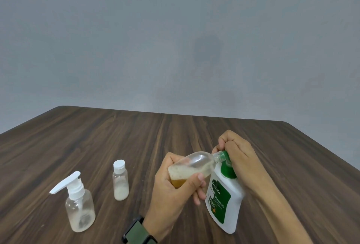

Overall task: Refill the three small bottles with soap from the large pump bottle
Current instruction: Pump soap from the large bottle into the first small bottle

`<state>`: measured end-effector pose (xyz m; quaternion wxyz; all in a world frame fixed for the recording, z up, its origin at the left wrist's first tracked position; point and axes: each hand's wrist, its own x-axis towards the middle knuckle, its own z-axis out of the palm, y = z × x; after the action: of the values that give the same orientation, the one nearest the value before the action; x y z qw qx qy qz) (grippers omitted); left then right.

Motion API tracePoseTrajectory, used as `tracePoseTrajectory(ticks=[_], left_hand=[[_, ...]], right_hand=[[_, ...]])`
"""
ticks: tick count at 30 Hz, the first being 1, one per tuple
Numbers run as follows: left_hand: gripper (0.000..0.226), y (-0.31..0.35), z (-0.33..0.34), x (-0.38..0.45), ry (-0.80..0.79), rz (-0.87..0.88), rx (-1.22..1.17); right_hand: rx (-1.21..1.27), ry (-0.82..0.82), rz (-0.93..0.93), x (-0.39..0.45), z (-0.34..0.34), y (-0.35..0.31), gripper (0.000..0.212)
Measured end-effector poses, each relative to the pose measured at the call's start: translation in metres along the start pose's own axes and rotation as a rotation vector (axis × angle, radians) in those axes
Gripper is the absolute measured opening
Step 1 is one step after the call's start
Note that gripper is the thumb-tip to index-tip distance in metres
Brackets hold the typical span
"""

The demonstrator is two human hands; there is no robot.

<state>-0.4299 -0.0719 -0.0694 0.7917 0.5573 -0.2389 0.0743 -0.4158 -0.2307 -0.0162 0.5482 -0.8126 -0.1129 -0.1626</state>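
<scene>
Head view: left hand (175, 185) grips tilted small clear bottle (192, 167), neck at Dettol pump bottle (224, 201) spout.
Right hand (233, 152): fingers curled over pump head.
Risk: neck slipping off spout, soap spilling onto table (116, 136).

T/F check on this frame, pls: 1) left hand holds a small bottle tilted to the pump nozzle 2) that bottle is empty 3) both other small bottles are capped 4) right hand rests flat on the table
1) True: the left hand grips the tilted small bottle, mouth at the Dettol pump bottle nozzle.
2) False: amber soap and foam sit in it.
3) True: the flip-cap bottle and small pump bottle stand closed.
4) False: the right hand grips the pump head.
</scene>
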Motion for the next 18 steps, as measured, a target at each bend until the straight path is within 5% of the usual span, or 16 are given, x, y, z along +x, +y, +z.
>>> tracePoseTrajectory(ticks=[18], left_hand=[[0.047,0.0,-0.002,0.001,-0.012,0.024,0.021]], right_hand=[[0.03,-0.006,0.006,-0.005,0.0,0.003,0.021]])
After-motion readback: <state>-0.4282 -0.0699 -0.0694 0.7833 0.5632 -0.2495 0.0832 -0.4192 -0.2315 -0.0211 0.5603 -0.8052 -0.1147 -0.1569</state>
